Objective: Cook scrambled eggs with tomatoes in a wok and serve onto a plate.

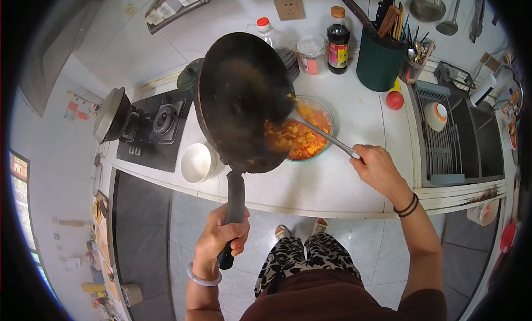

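My left hand (224, 233) grips the black handle of a dark wok (241, 92), which is tilted over a patterned plate (331, 121) with a teal rim. Red and yellow food, which looks like tomato and scrambled egg (307, 140), lies on the plate; a little shows at the wok's right edge. In my right hand (380, 169) is the metal handle of a spatula (326, 136), its head at the wok's right edge and partly hidden. A white bowl (197, 163) stands on the counter, left of the wok handle.
On the left, a lidded pot (112, 115) sits on the gas hob (153, 129). Behind the plate stand a soy sauce bottle (338, 42), a jar (311, 55) and a green utensil holder (379, 59). A tomato (395, 100) lies near the sink (465, 142) and its drying rack (440, 154).
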A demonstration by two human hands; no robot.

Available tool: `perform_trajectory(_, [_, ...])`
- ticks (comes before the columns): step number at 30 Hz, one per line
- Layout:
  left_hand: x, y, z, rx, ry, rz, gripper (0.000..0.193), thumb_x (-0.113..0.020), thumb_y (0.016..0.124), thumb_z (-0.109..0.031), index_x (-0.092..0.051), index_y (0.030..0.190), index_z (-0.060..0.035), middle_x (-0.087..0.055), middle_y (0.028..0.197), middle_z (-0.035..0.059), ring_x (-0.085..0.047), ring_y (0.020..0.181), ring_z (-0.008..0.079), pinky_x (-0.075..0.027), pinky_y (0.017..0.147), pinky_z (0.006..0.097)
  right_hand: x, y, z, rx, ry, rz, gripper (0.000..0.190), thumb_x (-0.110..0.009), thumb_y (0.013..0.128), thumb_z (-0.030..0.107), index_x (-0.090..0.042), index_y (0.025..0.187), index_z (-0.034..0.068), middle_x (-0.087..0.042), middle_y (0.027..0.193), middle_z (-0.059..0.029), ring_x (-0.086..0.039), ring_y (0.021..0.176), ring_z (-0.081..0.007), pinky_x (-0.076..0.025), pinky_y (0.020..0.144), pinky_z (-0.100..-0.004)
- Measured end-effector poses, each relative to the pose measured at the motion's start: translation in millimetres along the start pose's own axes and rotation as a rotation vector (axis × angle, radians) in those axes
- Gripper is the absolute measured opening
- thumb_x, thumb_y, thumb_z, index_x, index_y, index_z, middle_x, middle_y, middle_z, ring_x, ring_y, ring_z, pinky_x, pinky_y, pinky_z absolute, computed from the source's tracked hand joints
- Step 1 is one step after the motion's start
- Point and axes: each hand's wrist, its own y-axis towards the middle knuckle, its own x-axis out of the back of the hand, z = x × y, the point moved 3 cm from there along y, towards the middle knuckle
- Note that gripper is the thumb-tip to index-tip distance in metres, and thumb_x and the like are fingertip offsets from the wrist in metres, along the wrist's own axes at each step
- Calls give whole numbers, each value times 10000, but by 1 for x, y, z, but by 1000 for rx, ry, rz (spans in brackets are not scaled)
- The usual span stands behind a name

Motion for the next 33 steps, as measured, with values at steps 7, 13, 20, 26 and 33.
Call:
perform_trajectory(7, [-5,3,-8,-40,165,-11,250,-543,716,12,-464,941,88,-458,560,56,-402,373,103,-332,329,247,25,2,-11,3,249,11,131,-603,789,68,-548,767,-49,-496,578,-211,-481,497,-335,-388,511,-367])
perform_trajectory(13, [-7,-1,-15,-59,221,3,266,-560,716,9,-459,949,89,-475,580,61,-423,384,103,-339,334,246,18,16,-20,20,370,159,107,-604,774,61,-577,793,-41,-487,574,-198,-492,495,-304,-384,503,-348])
perform_trajectory(20, [-10,-4,-19,-75,296,-24,265,-557,724,-6,-461,951,90,-477,586,47,-426,387,97,-356,356,243,37,-7,-30,172,130,-92,132,-633,754,65,-587,844,-20,-551,647,-187,-552,578,-340,-425,553,-391])
perform_trajectory(26, [-12,-5,-18,-83,318,-6,261,-551,717,-4,-469,947,92,-482,585,48,-430,392,97,-354,355,245,11,18,-20,153,-118,-164,198,-615,796,85,-591,968,-10,-607,769,-177,-598,686,-354,-488,626,-416])
perform_trajectory(33, [-12,-6,-19,-68,406,-59,279,-554,712,-12,-466,953,96,-483,597,50,-435,396,98,-361,357,245,22,-36,-33,66,5,-120,136,-618,795,88,-593,871,-22,-593,714,-188,-576,628,-366,-466,591,-416])
